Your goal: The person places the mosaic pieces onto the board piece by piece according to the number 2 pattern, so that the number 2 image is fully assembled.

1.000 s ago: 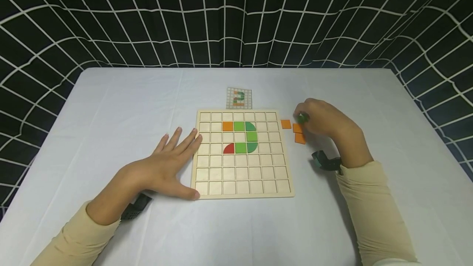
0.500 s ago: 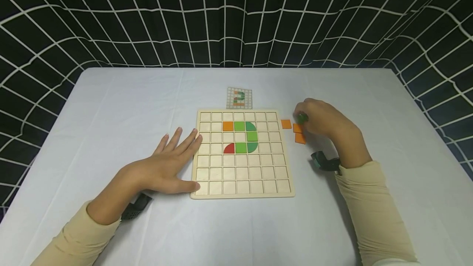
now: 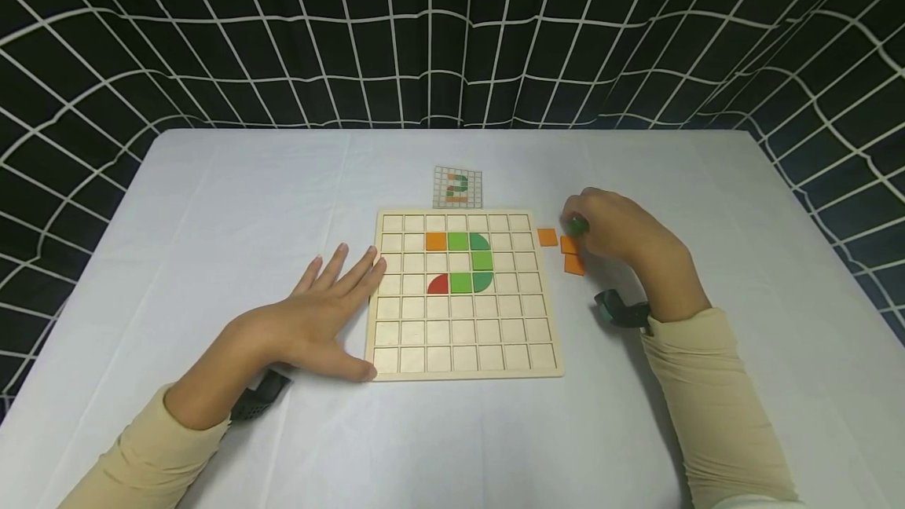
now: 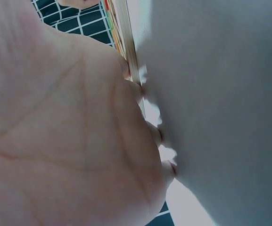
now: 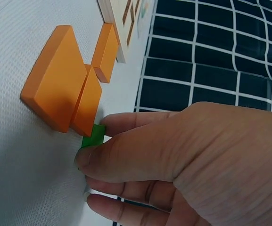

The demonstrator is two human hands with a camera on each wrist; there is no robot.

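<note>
A wooden grid board (image 3: pixel 463 335) lies on the white table. Set in its cells are an orange square (image 3: pixel 436 241), a red quarter-round piece (image 3: pixel 439 284), and several green squares and quarter-rounds. My left hand (image 3: pixel 304 328) is spread flat, fingertips at the board's left edge and thumb at its near left corner. To the right of the board, my right hand (image 3: pixel 618 225) pinches a small green piece (image 5: pixel 94 135) between thumb and fingers, low over the table. Its full outline is hidden by the thumb. Loose orange squares (image 5: pixel 55 80) lie right beside those fingers.
Behind the board lies a small pattern card (image 3: pixel 458 187) showing a coloured figure on a grid. A dark curtain (image 3: pixel 410 45) with white grid lines stands along the table's far edge. One orange tile (image 3: pixel 547 237) sits close to the board's right edge.
My left thumb moved up onto the board's corner, then back to its edge. The right hand stays in place with the green piece, which has turned slightly.
</note>
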